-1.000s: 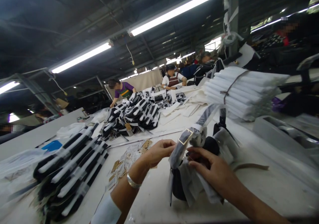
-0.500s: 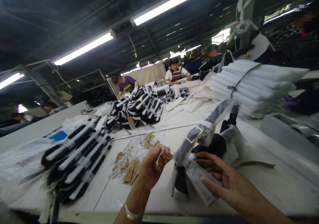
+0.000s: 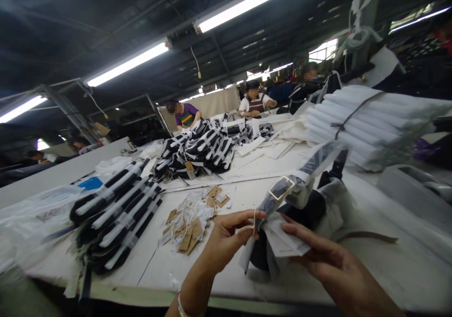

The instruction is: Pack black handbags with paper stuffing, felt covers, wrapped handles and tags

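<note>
Beside a black bag [image 3: 310,208] with a wrapped strap [image 3: 310,166] and a gold buckle [image 3: 281,188], both my hands are at work. My left hand [image 3: 235,234] pinches a thin white string [image 3: 254,220] between thumb and fingers, close to the strap's lower end. My right hand [image 3: 314,249] holds white paper hang tags [image 3: 284,237] in front of the bag, thumb and fingers closed on them. Clear plastic covers the strap. To the left of my left hand lies a loose heap of brown and white tags [image 3: 192,223] with strings.
Bundled black straps with white wrapping [image 3: 118,213] lie at the left, and a larger pile [image 3: 201,147] sits farther back. A tied stack of white foam sheets [image 3: 367,119] and a grey tape dispenser-like object [image 3: 413,194] stand right. Co-workers [image 3: 254,103] work across the table.
My left hand has moved right, up to the strap, with the string. My right hand has raised and turned the tags so they lie flatter. The view has shifted slightly.
</note>
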Motion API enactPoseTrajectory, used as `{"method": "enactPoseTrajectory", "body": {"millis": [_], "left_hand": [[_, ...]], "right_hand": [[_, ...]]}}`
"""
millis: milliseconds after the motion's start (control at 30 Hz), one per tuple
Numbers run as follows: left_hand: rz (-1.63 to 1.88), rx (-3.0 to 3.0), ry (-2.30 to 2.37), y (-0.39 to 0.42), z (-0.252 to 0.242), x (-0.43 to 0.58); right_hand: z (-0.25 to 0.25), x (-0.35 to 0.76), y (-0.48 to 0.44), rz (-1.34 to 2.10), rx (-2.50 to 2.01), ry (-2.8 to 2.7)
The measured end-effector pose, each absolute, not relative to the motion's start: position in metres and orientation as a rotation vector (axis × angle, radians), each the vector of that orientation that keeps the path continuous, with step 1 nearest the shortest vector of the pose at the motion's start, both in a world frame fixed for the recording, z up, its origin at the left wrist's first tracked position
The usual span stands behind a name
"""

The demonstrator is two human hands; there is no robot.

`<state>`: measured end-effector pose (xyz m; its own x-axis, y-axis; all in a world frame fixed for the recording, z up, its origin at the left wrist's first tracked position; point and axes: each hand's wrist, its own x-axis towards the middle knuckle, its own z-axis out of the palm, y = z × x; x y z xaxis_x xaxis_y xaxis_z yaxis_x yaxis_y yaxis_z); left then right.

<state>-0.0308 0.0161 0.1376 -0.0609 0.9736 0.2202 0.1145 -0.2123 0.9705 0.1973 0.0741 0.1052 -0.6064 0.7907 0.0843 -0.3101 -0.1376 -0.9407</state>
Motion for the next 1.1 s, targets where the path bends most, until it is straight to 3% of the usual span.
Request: {"method": "enactPoseTrajectory", "body": {"millis": [133, 233, 400, 767, 933, 1100], "left_hand": [[1.389, 1.464, 1.206, 0.014, 0.134, -0.027], [1.438, 1.377, 1.095, 0.014, 0.129, -0.02], [1.494, 1.283, 1.066, 0.014, 0.129, -0.009], [1.598, 1.486, 1.136, 0.0, 0.117, -0.009], [1.688, 1.668, 1.484, 0.001, 0.113, 0.001], [1.714, 1.431, 1.336, 0.0, 0.112, 0.003]], "right_hand": [[0.096, 0.188, 0.077, 1.033, -0.582, -1.676], [0.095, 0.182, 0.082, 0.705, -0.491, -1.766], [0.098, 0.174, 0.093, 0.731, -0.497, -1.785], [0.111, 0.176, 0.118, 0.294, -0.17, -1.91], [0.116, 0.169, 0.117, 0.493, -0.08, -1.903], [0.112, 0.162, 0.121, 0.771, -0.168, -1.883]]}}
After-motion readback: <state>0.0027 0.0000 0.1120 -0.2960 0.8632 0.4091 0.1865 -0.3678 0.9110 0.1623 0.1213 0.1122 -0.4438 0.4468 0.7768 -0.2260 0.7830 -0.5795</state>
